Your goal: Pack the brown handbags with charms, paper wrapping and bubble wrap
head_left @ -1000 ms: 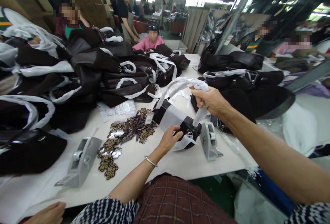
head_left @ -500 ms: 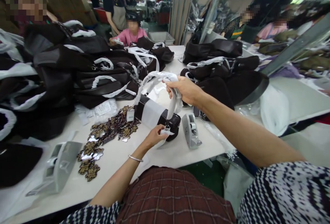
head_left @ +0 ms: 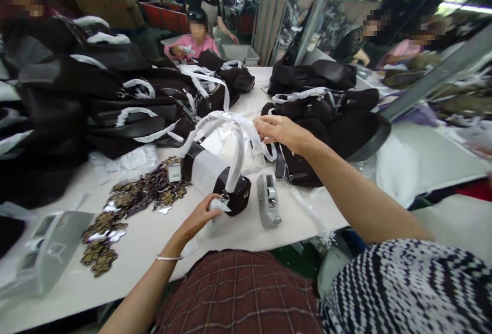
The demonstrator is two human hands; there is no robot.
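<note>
White wrap (head_left: 220, 205) is betw. thumb & index of L hand (head_left: 199, 217), tips drawn nearly together on it, other fingers curled. It's right at near end of the bag (head_left: 222, 180), below the strap (head_left: 238, 157) ring. Bag sits on table (head_left: 230, 237), long axis running near-right to far-left, so from L fingers it lies far side & to R; L hand clearly nearer. R hand (head_left: 289, 133) is up to R & farther, fingers half bent by strap's R side; can't tell if it has hold, or just touches. From there bag lies L & nearer, lower down. Dispenser (head_left: 263, 203) just R of bag, charms (head_left: 132, 193) to L, bag piles (head_left: 46, 113) beyond.
</note>
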